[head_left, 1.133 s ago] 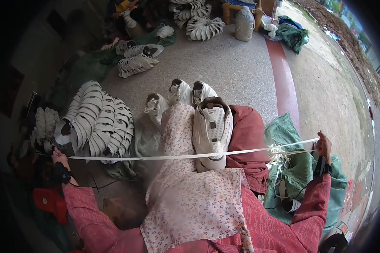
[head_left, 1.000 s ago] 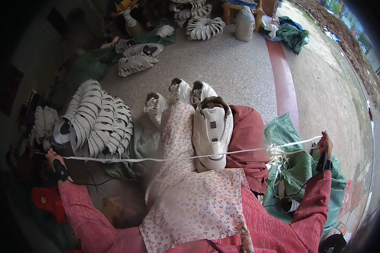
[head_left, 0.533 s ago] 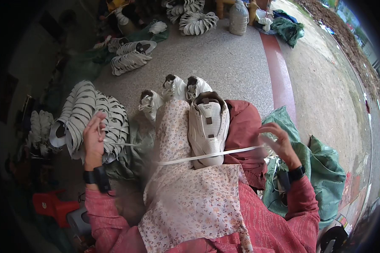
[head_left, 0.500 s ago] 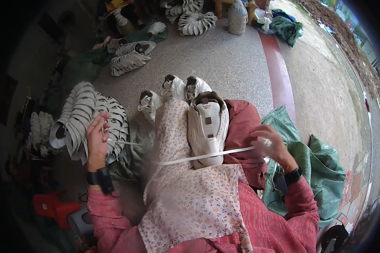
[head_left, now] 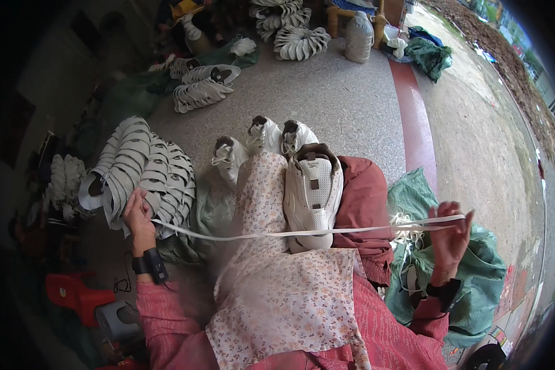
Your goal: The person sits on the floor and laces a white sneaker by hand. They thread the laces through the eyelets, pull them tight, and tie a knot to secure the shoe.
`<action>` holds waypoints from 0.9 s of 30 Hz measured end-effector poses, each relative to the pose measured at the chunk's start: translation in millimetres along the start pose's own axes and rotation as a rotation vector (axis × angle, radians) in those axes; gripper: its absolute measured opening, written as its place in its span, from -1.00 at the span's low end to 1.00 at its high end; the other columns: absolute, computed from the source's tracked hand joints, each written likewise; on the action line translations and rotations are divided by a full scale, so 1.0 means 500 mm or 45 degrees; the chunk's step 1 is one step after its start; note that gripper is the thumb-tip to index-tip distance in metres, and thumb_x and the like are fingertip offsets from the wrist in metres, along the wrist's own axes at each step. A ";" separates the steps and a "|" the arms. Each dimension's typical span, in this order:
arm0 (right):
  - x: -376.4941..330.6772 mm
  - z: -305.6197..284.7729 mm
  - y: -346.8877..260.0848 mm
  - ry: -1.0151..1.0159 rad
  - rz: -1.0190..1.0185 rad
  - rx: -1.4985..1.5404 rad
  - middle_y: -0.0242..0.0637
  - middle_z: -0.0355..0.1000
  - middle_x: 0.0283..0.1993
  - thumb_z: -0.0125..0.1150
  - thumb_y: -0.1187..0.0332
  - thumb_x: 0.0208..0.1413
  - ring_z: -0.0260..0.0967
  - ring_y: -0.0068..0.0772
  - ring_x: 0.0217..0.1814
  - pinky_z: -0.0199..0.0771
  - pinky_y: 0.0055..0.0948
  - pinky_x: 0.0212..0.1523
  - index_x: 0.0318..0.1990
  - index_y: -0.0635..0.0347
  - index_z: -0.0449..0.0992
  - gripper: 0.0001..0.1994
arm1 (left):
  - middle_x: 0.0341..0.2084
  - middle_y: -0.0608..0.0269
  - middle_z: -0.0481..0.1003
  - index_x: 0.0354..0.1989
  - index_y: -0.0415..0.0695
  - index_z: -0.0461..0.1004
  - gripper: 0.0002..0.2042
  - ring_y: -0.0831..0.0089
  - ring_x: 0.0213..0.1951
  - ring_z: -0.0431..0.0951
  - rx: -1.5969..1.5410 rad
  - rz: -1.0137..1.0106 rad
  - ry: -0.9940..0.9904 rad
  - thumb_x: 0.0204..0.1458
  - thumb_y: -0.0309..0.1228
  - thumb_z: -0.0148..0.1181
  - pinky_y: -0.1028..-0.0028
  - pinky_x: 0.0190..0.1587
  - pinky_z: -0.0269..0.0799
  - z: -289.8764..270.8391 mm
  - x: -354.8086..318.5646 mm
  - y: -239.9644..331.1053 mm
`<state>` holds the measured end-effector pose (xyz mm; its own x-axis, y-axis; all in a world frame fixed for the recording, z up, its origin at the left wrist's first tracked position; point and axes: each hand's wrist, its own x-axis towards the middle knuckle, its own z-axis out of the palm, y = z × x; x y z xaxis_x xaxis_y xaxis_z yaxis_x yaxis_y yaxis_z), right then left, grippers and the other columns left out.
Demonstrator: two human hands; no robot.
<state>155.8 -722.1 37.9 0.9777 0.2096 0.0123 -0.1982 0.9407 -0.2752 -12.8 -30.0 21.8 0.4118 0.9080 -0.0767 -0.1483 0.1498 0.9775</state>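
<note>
A white flat shoelace (head_left: 364, 230) stretches across my lap between my two hands. My left hand (head_left: 139, 213) is closed on its left end, beside the stacked shoe uppers (head_left: 126, 163). Out to the right, above the green sack, my right hand (head_left: 453, 240) is raised with the lace's other end caught at its fingers. Below the lace's middle, a cream shoe upper (head_left: 314, 185) with open brown collar and no lace in its eyelets rests on my lap, toe toward me. Several loose white laces (head_left: 407, 227) lie in a bunch on the green sack (head_left: 475, 290).
Three laced white shoes (head_left: 264, 134) stand beyond my knees. More stacked uppers (head_left: 202, 92) lie on the grey floor (head_left: 339, 105). A large plastic jug (head_left: 359, 38) stands far off. A red stool (head_left: 74, 296) is at lower left. Another person (head_left: 194, 18) sits at the back.
My right hand has moved outward to the right and turned up, drawing the shoelace out longer. My left hand has dropped slightly. The whole view has shifted a little.
</note>
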 end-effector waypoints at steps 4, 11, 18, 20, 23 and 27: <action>-0.008 -0.163 -0.172 0.202 -0.231 0.278 -0.33 0.54 -0.18 0.13 0.29 0.30 0.44 -0.28 0.02 0.20 0.01 0.32 -0.45 0.16 0.45 -0.75 | -0.20 0.23 0.61 0.08 -0.23 0.53 -0.73 0.73 -0.56 0.31 0.330 0.279 0.153 0.25 -0.44 0.15 0.70 -0.57 0.15 -0.152 0.088 -0.080; -0.087 -0.423 -0.469 0.750 -0.325 0.043 -0.29 0.57 -0.34 0.13 0.36 0.24 0.50 -0.31 -0.24 0.37 -0.12 0.07 -0.33 0.17 0.55 -0.86 | -0.30 0.20 0.62 0.01 -0.23 0.55 -0.75 0.56 -0.47 0.47 0.795 0.513 0.399 0.26 -0.53 -0.03 0.54 -0.42 0.35 -0.189 0.125 -0.099; -0.060 -0.499 -0.730 1.043 -0.507 -0.046 -0.20 0.62 -0.11 0.21 0.42 0.22 0.54 -0.20 -0.02 0.51 -0.12 0.07 -0.15 0.22 0.63 -0.86 | -0.32 0.19 0.62 0.00 -0.27 0.54 -0.75 0.48 -0.37 0.53 0.863 0.813 0.438 0.24 -0.54 -0.02 0.46 -0.24 0.44 -0.257 0.145 -0.091; 0.059 -0.426 -0.756 0.543 -0.023 -0.154 -0.17 0.59 -0.08 0.17 0.44 0.25 0.53 -0.21 -0.03 0.60 -0.29 -0.06 -0.03 0.25 0.58 -0.81 | -0.30 0.17 0.62 0.01 -0.26 0.54 -0.75 0.52 -0.40 0.51 0.767 0.629 0.432 0.25 -0.51 -0.03 0.51 -0.32 0.41 -0.315 0.110 -0.145; -0.065 -0.453 -0.648 0.045 0.094 -0.409 -0.20 0.54 0.02 0.09 0.42 0.33 0.49 -0.40 -0.01 0.55 -0.48 -0.02 0.18 0.25 0.43 -0.69 | -0.24 0.17 0.60 0.05 -0.23 0.51 -0.73 0.62 -0.52 0.42 0.644 0.464 -0.112 0.28 -0.44 -0.03 0.63 -0.51 0.25 -0.016 0.083 -0.078; 0.134 -0.213 -0.199 0.314 -0.464 -1.247 -0.23 0.49 0.11 0.15 0.37 0.32 0.45 -0.52 0.03 0.48 -0.53 0.04 0.33 0.27 0.30 -0.54 | -0.20 0.24 0.59 -0.02 -0.18 0.56 -0.78 0.65 -0.44 0.50 0.563 0.093 -0.825 0.28 -0.45 0.03 0.64 -0.46 0.36 0.210 -0.136 -0.027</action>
<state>248.2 -830.0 -36.2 0.9754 -0.2034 0.0846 0.1425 0.2898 -0.9464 55.6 -134.6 34.6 0.8771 0.4802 -0.0124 0.1202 -0.1943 0.9735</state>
